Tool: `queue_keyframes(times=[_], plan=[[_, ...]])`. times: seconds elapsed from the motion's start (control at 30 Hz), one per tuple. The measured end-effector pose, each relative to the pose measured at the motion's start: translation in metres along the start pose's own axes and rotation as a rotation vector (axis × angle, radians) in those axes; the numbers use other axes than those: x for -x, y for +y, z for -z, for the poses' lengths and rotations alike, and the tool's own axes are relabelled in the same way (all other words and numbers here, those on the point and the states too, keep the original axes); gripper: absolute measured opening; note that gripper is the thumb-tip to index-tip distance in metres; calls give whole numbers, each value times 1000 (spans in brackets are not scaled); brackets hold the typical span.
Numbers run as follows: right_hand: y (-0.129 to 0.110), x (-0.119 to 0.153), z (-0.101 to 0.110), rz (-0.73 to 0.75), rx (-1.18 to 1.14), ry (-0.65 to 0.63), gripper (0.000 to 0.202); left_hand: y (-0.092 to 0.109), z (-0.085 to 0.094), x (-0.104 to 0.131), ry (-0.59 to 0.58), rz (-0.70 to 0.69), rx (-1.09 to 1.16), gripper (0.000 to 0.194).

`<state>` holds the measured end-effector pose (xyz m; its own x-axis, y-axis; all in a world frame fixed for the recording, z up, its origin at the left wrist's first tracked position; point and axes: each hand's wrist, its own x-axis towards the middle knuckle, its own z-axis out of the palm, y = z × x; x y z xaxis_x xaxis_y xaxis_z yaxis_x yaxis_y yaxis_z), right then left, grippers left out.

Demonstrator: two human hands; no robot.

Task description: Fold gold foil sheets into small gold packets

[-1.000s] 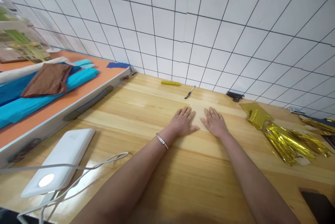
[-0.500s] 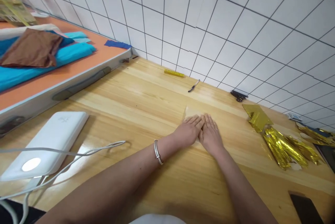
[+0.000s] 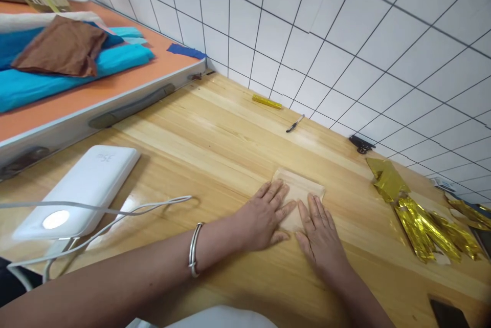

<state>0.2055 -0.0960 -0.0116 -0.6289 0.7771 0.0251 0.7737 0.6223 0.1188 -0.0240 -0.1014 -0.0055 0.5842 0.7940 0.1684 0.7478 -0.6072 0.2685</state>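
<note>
Two bare hands, mine: left hand [image 3: 264, 218] and right hand [image 3: 323, 241], lower centre of the frame, palms down, fingers extended and slightly parted, gripping nothing. One pale beige sheet [image 3: 297, 183], thin, four-sided, faintly see-through, lying on the glossy wood-grained table [image 3: 215, 149] at centre, partly under my fingers. Condition: mostly smoothed, I judge; its far edge lies flat, but my hands hide the near part, so I cannot tell what remains uneven there. One silver bangle [image 3: 192, 254], rounded, on my left wrist. Gold foil [image 3: 416, 233], crinkled and shiny, right side, apart from the sheet. One slim gold strip [image 3: 266, 102], upper centre. One white block [image 3: 105, 172], smooth, round-cornered, left. One brown cloth [image 3: 61, 46], matte, creased, upper left.
</note>
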Motion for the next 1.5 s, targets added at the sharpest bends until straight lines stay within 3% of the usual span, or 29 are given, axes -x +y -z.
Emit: queue_keyframes(times=[0.1,0.23,0.3,0.43,0.5,0.57,0.63,0.73,0.9,1.03,1.37,1.5], plan=[[-7,10,3,18,-4,-22,61,2,10,12,-19,-27,28,72],[-7,11,12,40,-26,-12,52,-5,24,7,-22,-14,66,46],[0,5,23,34,-70,-11,42,-9,29,-4,-23,-7,73,34],[16,-16,49,30,-359,-27,35,-16,31,-25,-72,18,128,37],[19,-28,55,-4,-422,-134,34,-17,29,-29,-88,19,138,31],[16,-37,50,-6,-398,-127,30,-16,27,-28,-71,22,116,20],[10,-42,37,15,-358,-59,33,-16,24,-24,-47,32,97,29],[3,-38,16,33,-267,-2,43,-19,22,-17,-66,19,116,60],[2,-20,2,133,-139,-37,59,-29,13,-8,-123,-6,158,88],[4,-19,3,128,-60,-73,64,-34,8,-8,-140,-23,147,94],[33,-50,-1,80,-88,-74,66,-41,14,-11,-93,43,61,79],[40,-46,4,152,-148,-106,83,-46,15,-9,-130,11,77,89]])
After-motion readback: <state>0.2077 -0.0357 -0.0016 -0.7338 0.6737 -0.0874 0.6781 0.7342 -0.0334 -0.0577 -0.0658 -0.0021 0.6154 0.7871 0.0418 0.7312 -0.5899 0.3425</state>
